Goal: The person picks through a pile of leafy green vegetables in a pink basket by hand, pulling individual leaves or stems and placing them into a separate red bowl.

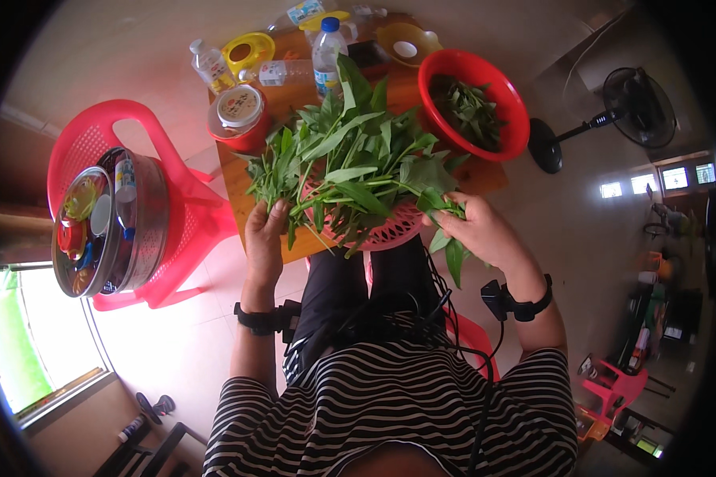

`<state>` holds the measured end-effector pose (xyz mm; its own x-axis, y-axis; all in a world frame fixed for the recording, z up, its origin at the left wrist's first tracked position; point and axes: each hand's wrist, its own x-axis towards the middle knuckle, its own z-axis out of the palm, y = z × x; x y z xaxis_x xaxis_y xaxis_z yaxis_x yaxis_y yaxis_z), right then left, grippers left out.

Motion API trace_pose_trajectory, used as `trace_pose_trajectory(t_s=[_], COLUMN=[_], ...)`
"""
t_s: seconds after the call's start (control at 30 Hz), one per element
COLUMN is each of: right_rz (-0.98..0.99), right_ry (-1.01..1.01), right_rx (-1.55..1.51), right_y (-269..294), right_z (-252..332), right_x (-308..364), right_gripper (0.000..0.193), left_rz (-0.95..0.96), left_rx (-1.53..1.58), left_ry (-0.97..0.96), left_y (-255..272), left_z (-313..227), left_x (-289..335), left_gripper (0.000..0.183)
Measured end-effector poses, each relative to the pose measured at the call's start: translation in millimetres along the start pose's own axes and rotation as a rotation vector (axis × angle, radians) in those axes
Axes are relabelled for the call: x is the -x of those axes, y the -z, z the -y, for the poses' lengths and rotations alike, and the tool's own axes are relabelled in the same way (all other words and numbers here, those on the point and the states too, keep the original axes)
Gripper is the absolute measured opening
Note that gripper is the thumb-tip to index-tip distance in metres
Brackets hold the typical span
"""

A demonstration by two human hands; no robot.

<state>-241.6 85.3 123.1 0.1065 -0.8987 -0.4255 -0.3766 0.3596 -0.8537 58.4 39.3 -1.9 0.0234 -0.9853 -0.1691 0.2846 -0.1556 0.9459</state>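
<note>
Hands grip leafy greens [350,159]: left hand [264,238] and right hand [479,229] closed on stems.

One head-worn fisheye view, looking steeply down

The camera sits on the person's head and faces almost straight down over the striped torso, so both forearms enter from the lower edge. It is close to the left hand [264,238] and right hand [479,230] at the small wooden table [235,187]. Straight lines bow toward the dark round rim, where the tiled floor [191,350] and the room's far parts shrink away.
</note>
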Motion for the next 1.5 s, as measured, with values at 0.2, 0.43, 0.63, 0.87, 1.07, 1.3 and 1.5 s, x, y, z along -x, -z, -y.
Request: trace_pose_trajectory(t_s=[0.2,0.43,0.63,0.87,1.07,1.3,1.5], right_rz=[-0.42,-0.76,-0.015,0.399,0.513,0.351,-0.073], right_ry=[0.442,0.536,0.638,0.184,0.467,0.432,0.788], right_rx=[0.806,0.605,0.639,0.725,0.26,0.512,0.934], right_y=[4,11,-17,-34,-35,-33,-40], right_z=[-3,36,45,32,15,27,14], right_x=[3,5,0,-26,-34,-21,-23], right_gripper=[0.014,0.017,0.014,0.024,0.024,0.024,0.023], left_rz=[0.164,0.194,0.335,0.385,0.461,0.481,0.355], left_rx=[-0.075,-0.012,0.013,0.125,0.283,0.354,0.392], left_ry=[0.008,0.012,0.049,0.116,0.144,0.188,0.174], left_y=[3,8,8,-1,3,-16,-26], left_z=[4,11,14,14,22,14,5], left_x=[7,8,8,8,5,4,1], left_gripper=[0.014,0.013,0.019,0.024,0.019,0.019,0.019])
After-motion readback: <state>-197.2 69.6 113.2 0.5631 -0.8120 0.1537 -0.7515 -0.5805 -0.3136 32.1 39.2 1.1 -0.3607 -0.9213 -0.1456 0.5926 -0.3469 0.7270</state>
